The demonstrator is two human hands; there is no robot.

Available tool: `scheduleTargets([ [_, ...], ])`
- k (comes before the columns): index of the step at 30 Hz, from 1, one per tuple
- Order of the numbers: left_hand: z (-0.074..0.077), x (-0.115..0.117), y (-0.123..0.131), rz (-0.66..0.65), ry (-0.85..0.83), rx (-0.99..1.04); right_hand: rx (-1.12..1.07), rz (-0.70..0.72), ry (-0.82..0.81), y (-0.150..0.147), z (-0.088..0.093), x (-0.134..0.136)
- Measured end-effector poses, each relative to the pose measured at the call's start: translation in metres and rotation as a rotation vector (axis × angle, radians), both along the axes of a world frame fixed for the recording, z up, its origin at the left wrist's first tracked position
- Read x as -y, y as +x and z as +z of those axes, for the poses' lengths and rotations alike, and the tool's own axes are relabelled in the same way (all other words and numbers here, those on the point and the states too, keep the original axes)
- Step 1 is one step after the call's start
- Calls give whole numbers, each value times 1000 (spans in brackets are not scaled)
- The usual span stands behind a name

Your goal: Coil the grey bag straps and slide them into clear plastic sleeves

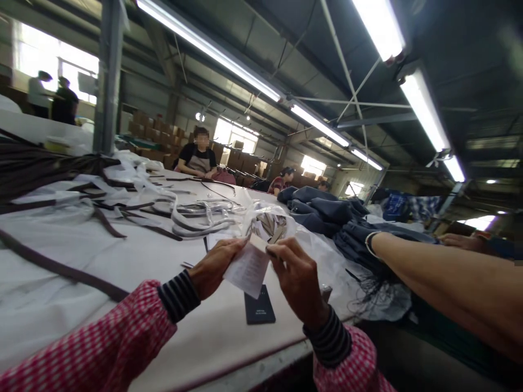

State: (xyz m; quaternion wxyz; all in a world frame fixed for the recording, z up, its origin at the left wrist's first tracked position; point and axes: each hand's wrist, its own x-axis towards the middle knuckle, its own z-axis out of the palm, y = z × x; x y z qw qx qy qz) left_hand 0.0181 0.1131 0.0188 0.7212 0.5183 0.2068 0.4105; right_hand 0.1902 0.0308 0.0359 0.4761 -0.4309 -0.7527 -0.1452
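Observation:
Near the middle of the view, my left hand (216,265) pinches the left edge of a white printed paper (248,268). My right hand (297,277) is closed at the paper's upper right corner, thumb and fingers together on a small pale card-like piece (258,243) along its top. Below the paper, a dark tag (260,306) with light print lies on the table, its upper end partly covered. Just behind the hands stands a clear plastic bag (269,220) holding beige strips.
Dark and grey straps (61,267) spread over the white table (196,337) at left. Dark blue fabric (322,209) is heaped at right, where another person's bare arm (445,283) reaches in. Black strings (373,294) hang near the table edge. More people are at the back.

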Motion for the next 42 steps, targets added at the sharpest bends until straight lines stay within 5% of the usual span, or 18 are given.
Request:
scheduleTargets([
  [7, -1, 7, 0, -106, 83, -28, 343, -98, 116, -15, -43, 19],
  [14, -1, 11, -1, -48, 226, -46, -19, 110, -210, -3, -32, 35],
  [20, -4, 23, 4, -128, 195, -70, -496, 17, -376, 14, -20, 18],
  [23, -9, 27, 7, -108, 234, -77, -564, 119, -527, 14, -23, 12],
  [30, -4, 21, 0, 9, 405, -165, -558, 121, -458, 13, -21, 16],
  [35, -1, 20, -3, 17, 397, -210, -583, 190, -551, 11, -22, 14],
  [42, -21, 27, -2, -40, 372, -278, -703, 305, -680, 7, -45, 22],
])
